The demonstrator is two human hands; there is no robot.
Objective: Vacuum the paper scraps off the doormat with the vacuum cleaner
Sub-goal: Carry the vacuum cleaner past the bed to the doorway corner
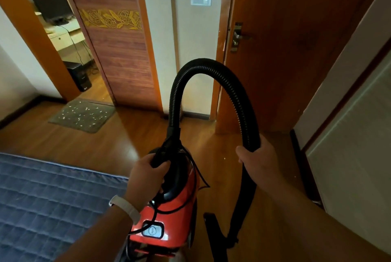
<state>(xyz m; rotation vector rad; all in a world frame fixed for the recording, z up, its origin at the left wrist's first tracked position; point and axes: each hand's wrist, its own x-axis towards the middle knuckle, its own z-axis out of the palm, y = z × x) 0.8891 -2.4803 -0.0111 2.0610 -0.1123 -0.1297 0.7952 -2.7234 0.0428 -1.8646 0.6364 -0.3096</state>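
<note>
A red vacuum cleaner (175, 206) hangs low in the middle, carried by its black handle, which my left hand (146, 177) grips. A ribbed black hose (211, 67) arches up from its top and comes down on the right, where my right hand (258, 162) holds it. The black floor nozzle (213, 232) shows below, near the bottom edge. A grey doormat (82, 115) lies on the wooden floor at the far left, in front of an open doorway, and is dotted with several white paper scraps (84, 111).
A blue quilted mattress (42, 198) fills the lower left. A brown sliding door (118, 46) stands beside the doorway, and a wooden door (296, 50) with a metal handle is on the right. A pale wall panel (359, 145) runs along the far right.
</note>
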